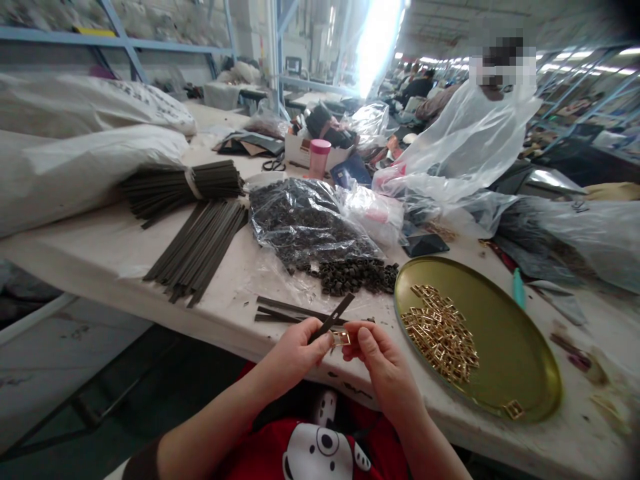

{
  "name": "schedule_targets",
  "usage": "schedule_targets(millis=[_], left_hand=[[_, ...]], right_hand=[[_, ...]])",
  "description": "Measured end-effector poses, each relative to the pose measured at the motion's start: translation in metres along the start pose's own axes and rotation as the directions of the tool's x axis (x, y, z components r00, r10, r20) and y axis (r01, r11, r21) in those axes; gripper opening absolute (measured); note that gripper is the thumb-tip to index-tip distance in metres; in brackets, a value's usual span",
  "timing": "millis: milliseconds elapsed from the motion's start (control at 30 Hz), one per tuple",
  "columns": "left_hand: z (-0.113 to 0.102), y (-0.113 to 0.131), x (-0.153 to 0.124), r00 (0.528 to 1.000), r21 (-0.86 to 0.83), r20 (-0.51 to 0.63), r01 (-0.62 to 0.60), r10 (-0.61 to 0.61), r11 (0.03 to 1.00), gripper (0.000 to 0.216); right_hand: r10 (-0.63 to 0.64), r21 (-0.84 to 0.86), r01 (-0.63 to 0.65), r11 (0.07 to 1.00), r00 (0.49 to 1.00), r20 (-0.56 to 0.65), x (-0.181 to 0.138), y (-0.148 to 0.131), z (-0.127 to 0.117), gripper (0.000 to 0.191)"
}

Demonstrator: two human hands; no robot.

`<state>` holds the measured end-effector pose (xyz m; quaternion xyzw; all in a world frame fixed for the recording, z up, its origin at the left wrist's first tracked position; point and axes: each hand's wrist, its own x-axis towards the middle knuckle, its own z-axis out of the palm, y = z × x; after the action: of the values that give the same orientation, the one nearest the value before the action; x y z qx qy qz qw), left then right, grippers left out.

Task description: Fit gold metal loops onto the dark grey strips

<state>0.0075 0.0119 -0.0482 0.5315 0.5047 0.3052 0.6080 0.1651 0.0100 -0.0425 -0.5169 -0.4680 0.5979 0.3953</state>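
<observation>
My left hand (pixel 301 348) is closed around a dark flat strap (pixel 340 311), whose upper end points up and to the right. Between my two hands is a small gold buckle (pixel 342 339). Thumb and fingers of my right hand (pixel 376 347) pinch at the buckle's right side. A few loose dark strips (pixel 280 311) lie on the table just beyond my hands. To the right, a round gold-coloured tray (pixel 515 333) carries a heap of gold buckles (pixel 443 337), and one buckle (pixel 513 409) sits apart near its front rim.
A clear plastic bag (pixel 305 217) of small dark loops stands mid-table, with loose loops (pixel 355 277) spilling in front. Dark strips (pixel 197 250) and a tied bundle (pixel 210 180) lie left. Behind are a pink-lidded cup (pixel 320 157) and scissors (pixel 273 165). A person (pixel 493 87) is across the table.
</observation>
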Motion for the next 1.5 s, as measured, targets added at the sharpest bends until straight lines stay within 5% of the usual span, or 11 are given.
schedule_targets(millis=[233, 633, 1100, 1333, 1500], left_hand=[[0.002, -0.002, -0.003, 0.999, 0.002, 0.045, -0.017, 0.017, 1.0, 0.015], [0.005, -0.011, -0.004, 0.996, 0.138, -0.06, -0.056, 0.065, 0.989, 0.014], [0.006, -0.008, -0.008, 0.998, 0.286, -0.049, -0.025, 0.041, 0.958, 0.013], [0.003, -0.006, -0.005, 0.999, 0.214, -0.017, -0.025, 0.029, 0.977, 0.017], [0.0, -0.004, -0.006, 0.999, 0.203, -0.012, -0.043, 0.047, 0.978, 0.023]], right_hand=[[0.019, 0.041, -0.02, 0.999, 0.999, 0.039, -0.004, -0.006, 0.006, 0.025], [-0.114, -0.228, 0.12, 0.966, 0.993, 0.04, -0.015, -0.007, 0.008, 0.02], [0.04, -0.241, -0.015, 0.97, 0.994, 0.101, -0.011, 0.001, 0.002, 0.016], [0.07, -0.115, -0.057, 0.992, 0.992, 0.11, -0.006, 0.005, 0.003, 0.023], [0.114, -0.176, -0.092, 0.98, 0.986, 0.119, -0.006, 0.004, -0.004, 0.027]])
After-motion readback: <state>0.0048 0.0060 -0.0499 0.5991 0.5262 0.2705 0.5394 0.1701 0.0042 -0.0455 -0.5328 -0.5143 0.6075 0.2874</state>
